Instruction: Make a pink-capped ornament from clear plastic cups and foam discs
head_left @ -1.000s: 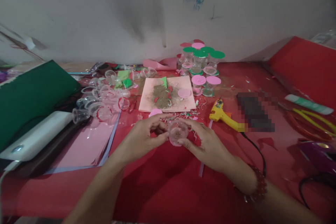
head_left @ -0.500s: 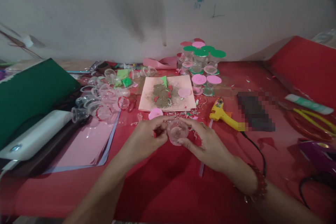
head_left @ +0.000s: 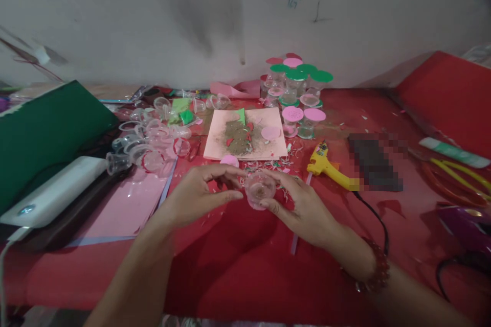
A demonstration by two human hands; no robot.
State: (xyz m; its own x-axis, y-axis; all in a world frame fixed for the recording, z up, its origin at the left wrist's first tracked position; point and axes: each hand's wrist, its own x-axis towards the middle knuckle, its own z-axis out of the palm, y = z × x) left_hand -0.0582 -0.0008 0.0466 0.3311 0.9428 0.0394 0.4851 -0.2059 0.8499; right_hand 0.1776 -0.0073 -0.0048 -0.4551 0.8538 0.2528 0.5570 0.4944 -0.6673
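Observation:
A small clear plastic cup (head_left: pixel 260 191) with some brownish material in the bottom stands over the red table (head_left: pixel 226 276), gripped between the thumb and fingers of my right hand (head_left: pixel 307 207). My left hand (head_left: pixel 197 191) is just left of the cup, thumb and fingers apart, with nothing visible in it; whether a fingertip touches the rim I cannot tell. Behind my left fingers lies a pink paper disc (head_left: pixel 229 160). Farther back, a pale pink sheet (head_left: pixel 213 150) carries a heap of brown sand (head_left: pixel 240 135) and red paper bits.
Clear cups (head_left: pixel 149 156) lie jumbled at the left beside pink papers (head_left: pixel 115 214) and a white power bank (head_left: pixel 57 189). Stacked cups with green and pink discs (head_left: pixel 295 75) stand at the back. A yellow glue gun (head_left: pixel 326 167) and yellow-handled scissors (head_left: pixel 456 173) lie at the right.
My left hand has loosened from the cup and drawn slightly left, its thumb and fingers spreading. My right hand stays on the cup.

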